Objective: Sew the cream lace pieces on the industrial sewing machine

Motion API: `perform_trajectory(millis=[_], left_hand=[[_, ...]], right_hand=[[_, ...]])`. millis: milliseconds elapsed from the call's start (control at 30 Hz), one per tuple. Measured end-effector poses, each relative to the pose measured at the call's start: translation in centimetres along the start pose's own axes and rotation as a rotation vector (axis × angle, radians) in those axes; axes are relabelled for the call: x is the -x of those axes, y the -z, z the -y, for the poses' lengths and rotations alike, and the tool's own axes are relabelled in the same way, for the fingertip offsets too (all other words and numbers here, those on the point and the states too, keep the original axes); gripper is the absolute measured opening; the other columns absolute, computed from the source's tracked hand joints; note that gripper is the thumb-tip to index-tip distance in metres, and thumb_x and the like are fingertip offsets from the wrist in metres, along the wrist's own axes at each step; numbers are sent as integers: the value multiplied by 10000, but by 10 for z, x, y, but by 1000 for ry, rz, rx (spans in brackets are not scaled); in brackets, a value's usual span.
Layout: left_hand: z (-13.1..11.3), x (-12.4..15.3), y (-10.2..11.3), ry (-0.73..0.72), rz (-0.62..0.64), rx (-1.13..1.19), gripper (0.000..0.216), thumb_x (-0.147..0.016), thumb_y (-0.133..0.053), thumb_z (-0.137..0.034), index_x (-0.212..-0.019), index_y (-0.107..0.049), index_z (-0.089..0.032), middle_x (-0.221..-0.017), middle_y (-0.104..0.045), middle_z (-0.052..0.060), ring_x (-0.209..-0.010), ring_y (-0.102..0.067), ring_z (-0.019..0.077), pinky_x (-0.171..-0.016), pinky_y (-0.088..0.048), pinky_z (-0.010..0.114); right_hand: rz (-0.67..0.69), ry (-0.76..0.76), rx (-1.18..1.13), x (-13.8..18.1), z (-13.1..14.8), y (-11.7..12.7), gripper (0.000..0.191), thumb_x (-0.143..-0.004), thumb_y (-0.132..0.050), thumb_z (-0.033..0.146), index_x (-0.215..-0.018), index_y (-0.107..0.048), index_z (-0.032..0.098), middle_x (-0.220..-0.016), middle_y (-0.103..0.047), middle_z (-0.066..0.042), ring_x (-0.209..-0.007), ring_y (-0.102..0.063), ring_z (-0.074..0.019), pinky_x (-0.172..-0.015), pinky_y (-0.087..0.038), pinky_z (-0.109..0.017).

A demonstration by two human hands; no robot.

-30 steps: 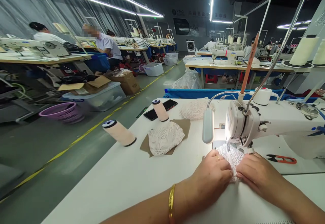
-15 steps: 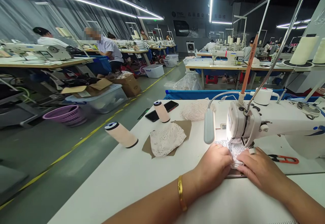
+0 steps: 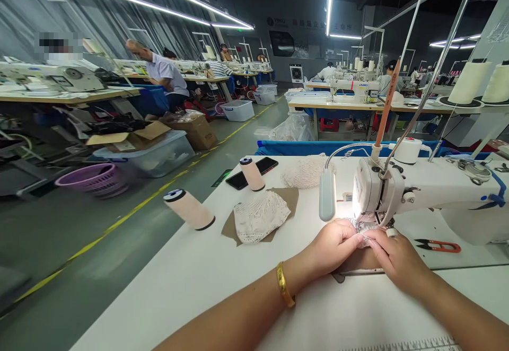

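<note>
A small piece of white lace fabric (image 3: 362, 227) lies under the needle area of a white sewing machine (image 3: 445, 185), mostly covered by my fingers. My left hand (image 3: 334, 247) is closed on its left side, thumb pointing toward the right hand. Gripping the lace from the right is my right hand (image 3: 397, 255), with a light band around one finger. The fingertips of both hands nearly meet just in front of the machine head. Orange-handled thread snips (image 3: 439, 246) rest right of my right hand. A grey lamp (image 3: 327, 196) shines beside the needle.
Left on the table are a lace piece (image 3: 261, 217) on brown card (image 3: 292, 198), a lace pile (image 3: 303, 172), two thread cones, one tilted (image 3: 189, 210) and one behind (image 3: 252, 174), and a phone (image 3: 269, 166). A ruler (image 3: 417, 344) lies at the front edge. Co-workers sit beyond.
Both hands have moved slightly away from me, toward the needle, and drawn closer together. The lace has gone farther under the machine head and is bunched; less of it shows.
</note>
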State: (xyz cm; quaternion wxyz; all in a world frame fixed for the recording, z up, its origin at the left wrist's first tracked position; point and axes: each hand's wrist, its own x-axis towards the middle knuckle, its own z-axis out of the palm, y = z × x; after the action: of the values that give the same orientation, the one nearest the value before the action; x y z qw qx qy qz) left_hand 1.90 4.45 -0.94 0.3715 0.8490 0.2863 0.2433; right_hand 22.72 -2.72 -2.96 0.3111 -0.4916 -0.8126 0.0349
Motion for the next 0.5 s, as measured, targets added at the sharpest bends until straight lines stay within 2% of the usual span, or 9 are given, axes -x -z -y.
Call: perform_trajectory(millis=[133, 233, 333, 500], left_hand=[[-4, 13, 6, -165, 20, -178, 310, -1042, -580, -297, -796, -727, -177, -890, -716, 24, -858, -634, 176, -834, -497, 294], [-8, 26, 10, -306, 77, -388, 172, -935, -713, -206, -763, -712, -190, -888, -693, 15, -793, -596, 164, -758, -440, 309], [-12, 36, 10, -339, 86, -521, 144, -882, -745, -145, -757, -700, -201, -861, -688, 3, -756, -570, 165, -761, -402, 343], [-12, 37, 5, -340, 52, -572, 108, -903, -718, -141, -834, -724, -224, -863, -686, 6, -781, -576, 181, -787, -389, 362]], right_hand=[[100, 136, 4, 5, -1, 8, 269, -1025, -424, 88, -933, -632, 232, -839, -670, -28, -800, -573, -214, -721, -450, -334], [177, 225, 24, 10, 2, 14, 290, -1008, -447, 61, -947, -666, 239, -888, -685, -36, -839, -583, -211, -749, -450, -340], [184, 234, 62, 15, 4, 18, 282, -1016, -476, 78, -1053, -693, 255, -939, -705, -50, -860, -601, -217, -766, -459, -350], [181, 223, 98, 16, 4, 19, 287, -1003, -495, 67, -1082, -695, 258, -945, -710, -49, -864, -613, -220, -768, -457, -347]])
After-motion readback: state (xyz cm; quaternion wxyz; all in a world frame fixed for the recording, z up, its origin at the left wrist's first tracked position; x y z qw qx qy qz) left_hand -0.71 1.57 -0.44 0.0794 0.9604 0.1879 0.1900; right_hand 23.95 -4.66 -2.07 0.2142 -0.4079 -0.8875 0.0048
